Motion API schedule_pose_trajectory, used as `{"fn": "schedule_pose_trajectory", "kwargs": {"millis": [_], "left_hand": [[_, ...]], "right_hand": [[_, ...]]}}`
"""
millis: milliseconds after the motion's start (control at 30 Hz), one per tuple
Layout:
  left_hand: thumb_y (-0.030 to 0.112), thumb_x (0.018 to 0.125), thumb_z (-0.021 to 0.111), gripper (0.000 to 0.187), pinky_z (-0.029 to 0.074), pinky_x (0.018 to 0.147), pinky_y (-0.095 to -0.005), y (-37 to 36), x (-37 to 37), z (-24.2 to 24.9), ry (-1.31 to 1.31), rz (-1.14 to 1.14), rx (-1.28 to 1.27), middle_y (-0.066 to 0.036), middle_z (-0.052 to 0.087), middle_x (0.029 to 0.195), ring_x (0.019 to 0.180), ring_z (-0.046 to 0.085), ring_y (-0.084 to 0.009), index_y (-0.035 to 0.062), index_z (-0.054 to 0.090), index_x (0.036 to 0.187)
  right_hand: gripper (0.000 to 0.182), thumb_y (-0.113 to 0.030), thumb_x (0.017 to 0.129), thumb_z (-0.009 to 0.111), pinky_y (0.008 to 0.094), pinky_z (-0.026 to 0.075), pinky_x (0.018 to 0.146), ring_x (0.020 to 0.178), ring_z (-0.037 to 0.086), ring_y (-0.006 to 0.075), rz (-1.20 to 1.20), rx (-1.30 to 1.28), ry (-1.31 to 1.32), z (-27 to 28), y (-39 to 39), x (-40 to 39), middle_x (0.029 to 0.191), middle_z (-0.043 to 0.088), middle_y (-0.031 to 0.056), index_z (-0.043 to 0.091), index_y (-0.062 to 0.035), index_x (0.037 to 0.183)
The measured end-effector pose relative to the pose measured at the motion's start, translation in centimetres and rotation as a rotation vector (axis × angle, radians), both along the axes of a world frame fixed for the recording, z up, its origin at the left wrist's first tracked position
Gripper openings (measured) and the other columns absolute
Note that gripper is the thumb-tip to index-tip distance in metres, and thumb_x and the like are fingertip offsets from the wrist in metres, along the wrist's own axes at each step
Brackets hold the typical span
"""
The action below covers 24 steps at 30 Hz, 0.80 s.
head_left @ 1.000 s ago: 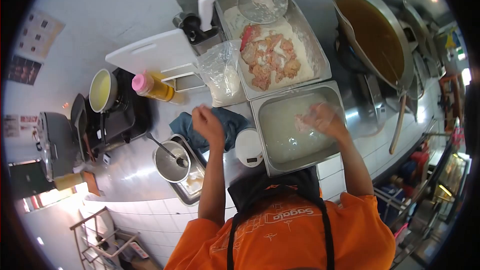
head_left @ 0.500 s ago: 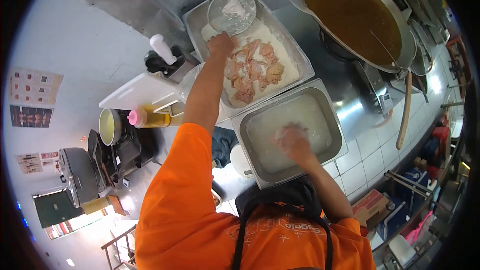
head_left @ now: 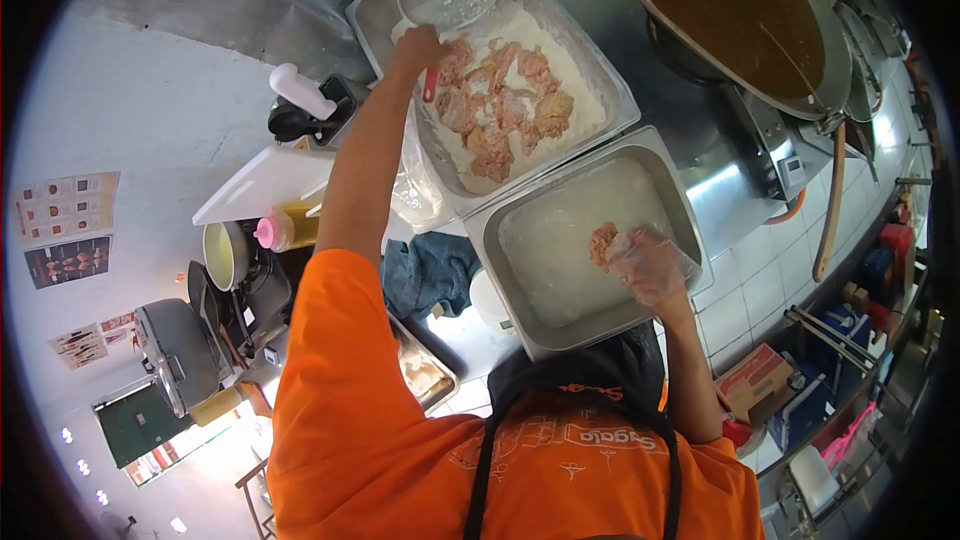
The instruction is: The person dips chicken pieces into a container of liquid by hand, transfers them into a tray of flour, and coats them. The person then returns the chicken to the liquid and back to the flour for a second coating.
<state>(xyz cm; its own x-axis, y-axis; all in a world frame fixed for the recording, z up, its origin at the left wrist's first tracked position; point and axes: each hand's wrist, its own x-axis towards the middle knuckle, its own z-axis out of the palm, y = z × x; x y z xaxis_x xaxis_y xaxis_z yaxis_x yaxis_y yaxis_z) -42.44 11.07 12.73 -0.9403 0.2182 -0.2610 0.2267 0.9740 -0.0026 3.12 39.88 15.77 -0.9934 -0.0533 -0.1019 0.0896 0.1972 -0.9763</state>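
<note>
My left hand [head_left: 418, 48] is closed around the red handle of a round sieve [head_left: 440, 8], which has a clump of white flour in its mesh. The sieve is over the far end of a deep metal pan [head_left: 588, 155] of flour. Several floured raw chicken pieces [head_left: 510, 110] lie on the flour there. My right hand [head_left: 650, 265], in a clear plastic glove, grips a wet piece of raw chicken [head_left: 603, 245]. That piece is over a second metal pan [head_left: 495, 270] of cloudy whitish liquid [head_left: 560, 220], near its right side.
A large wok [head_left: 835, 70] of brown oil sits at the upper right, its wooden handle [head_left: 830, 200] sticking out. Left of the pans are a white cutting board [head_left: 255, 185], a pink-capped bottle [head_left: 280, 232] and a dark cloth [head_left: 425, 275]. A box [head_left: 755, 380] stands at the lower right.
My right hand, blurred in the liquid before, has shifted right and now shows a chicken piece in its fingers. My left hand stays by the sieve, whose red handle now shows. The view has shifted slightly.
</note>
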Motion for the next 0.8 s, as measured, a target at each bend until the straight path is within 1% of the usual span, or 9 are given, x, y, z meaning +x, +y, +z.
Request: {"fn": "schedule_pose_trajectory", "kwargs": {"millis": [33, 100, 233, 300, 433, 500, 533, 600, 800], "left_hand": [[0.038, 0.079, 0.070, 0.051, 0.051, 0.090, -0.0445, -0.8, -0.4, 0.0, 0.045, -0.050, 0.033, -0.020, 0.065, 0.117, 0.108, 0.063, -0.0362, 0.0041, 0.062, 0.116], [0.037, 0.079, 0.069, 0.048, 0.052, 0.089, -0.0444, -1.3, -0.2, 0.2, -0.011, -0.039, 0.050, -0.019, 0.066, 0.115, 0.105, 0.064, -0.0361, 0.0043, 0.064, 0.114], [0.034, 0.080, 0.068, 0.039, 0.053, 0.086, -0.0442, -0.9, 0.4, 1.8, 0.053, -0.060, 0.081, -0.018, 0.068, 0.108, 0.100, 0.066, -0.0358, 0.0045, 0.067, 0.105], [0.033, 0.079, 0.068, 0.037, 0.053, 0.086, -0.0446, -0.9, 0.5, 3.1, 0.043, -0.062, 0.069, -0.018, 0.069, 0.107, 0.099, 0.067, -0.0358, 0.0047, 0.068, 0.103], [0.030, 0.080, 0.066, 0.034, 0.053, 0.085, -0.0458, -0.9, 1.3, 5.6, 0.042, -0.048, 0.049, -0.017, 0.069, 0.107, 0.100, 0.067, -0.0357, 0.0062, 0.068, 0.105], [0.027, 0.081, 0.064, 0.032, 0.054, 0.085, -0.0457, -0.9, 1.9, 6.0, 0.112, -0.025, 0.025, -0.018, 0.069, 0.107, 0.100, 0.067, -0.0364, 0.0068, 0.068, 0.105], [0.025, 0.083, 0.062, 0.029, 0.054, 0.085, -0.0456, -0.9, 2.1, 6.1, 0.173, -0.004, -0.006, -0.018, 0.069, 0.108, 0.100, 0.067, -0.0372, 0.0075, 0.068, 0.106], [0.023, 0.084, 0.059, 0.029, 0.054, 0.085, -0.0455, -1.1, 2.6, 5.6, 0.199, 0.037, 0.008, -0.019, 0.069, 0.107, 0.099, 0.067, -0.0384, 0.0071, 0.068, 0.106], [0.028, 0.088, 0.055, 0.037, 0.052, 0.087, -0.0484, -1.2, 3.5, 4.2, 0.395, 0.165, 0.135, -0.022, 0.066, 0.112, 0.105, 0.063, -0.0416, 0.0044, 0.062, 0.115]], "right_hand": [[0.015, -0.013, 0.073, 0.066, 0.0388, 0.047, 0.068, 0.080, 0.061, 0.0313, 0.003, -0.011, -0.008, -0.1, -0.3, 0.2, 0.096, 0.061, 0.0120, 0.070, -0.0161, 0.087], [0.015, -0.012, 0.074, 0.066, 0.0381, 0.048, 0.069, 0.080, 0.061, 0.0312, 0.100, 0.357, -0.003, 0.3, -0.1, 0.1, 0.095, 0.060, 0.0125, 0.070, -0.0185, 0.086], [0.016, -0.010, 0.075, 0.067, 0.0398, 0.048, 0.070, 0.080, 0.062, 0.0308, -0.087, 0.293, 0.254, -1.1, -0.7, 1.5, 0.097, 0.061, 0.0128, 0.071, -0.0199, 0.087], [0.051, -0.001, 0.083, 0.067, 0.0310, 0.050, 0.085, 0.100, 0.062, 0.0207, 0.240, 0.419, 0.176, -0.8, 0.4, 1.0, 0.114, 0.060, 0.0136, 0.046, 0.0034, 0.130], [0.054, -0.005, 0.082, 0.070, 0.0304, 0.049, 0.085, 0.101, 0.062, 0.0215, 0.112, 0.473, 0.309, 0.2, 0.4, 1.2, 0.114, 0.060, 0.0131, 0.047, 0.0030, 0.130], [0.018, -0.010, 0.078, 0.068, 0.0375, 0.049, 0.070, 0.082, 0.063, 0.0265, -0.013, 0.427, 0.381, 4.0, 0.1, 0.2, 0.099, 0.065, 0.0102, 0.069, -0.0164, 0.095], [0.018, -0.010, 0.078, 0.068, 0.0375, 0.049, 0.070, 0.082, 0.063, 0.0265, -0.012, 0.433, 0.385, 4.0, 0.1, 0.3, 0.099, 0.065, 0.0102, 0.069, -0.0164, 0.095], [0.022, -0.009, 0.084, 0.066, 0.0327, 0.050, 0.074, 0.087, 0.064, 0.0204, -0.147, -0.295, -0.065, 3.9, 0.4, 0.8, 0.099, 0.064, 0.0066, 0.063, -0.0077, 0.106], [0.034, -0.006, 0.083, 0.071, 0.0296, 0.051, 0.085, 0.095, 0.062, 0.0143, -0.112, -0.596, -0.223, 2.0, 2.8, 0.8, 0.100, 0.063, 0.0050, 0.055, 0.0032, 0.112]]}}
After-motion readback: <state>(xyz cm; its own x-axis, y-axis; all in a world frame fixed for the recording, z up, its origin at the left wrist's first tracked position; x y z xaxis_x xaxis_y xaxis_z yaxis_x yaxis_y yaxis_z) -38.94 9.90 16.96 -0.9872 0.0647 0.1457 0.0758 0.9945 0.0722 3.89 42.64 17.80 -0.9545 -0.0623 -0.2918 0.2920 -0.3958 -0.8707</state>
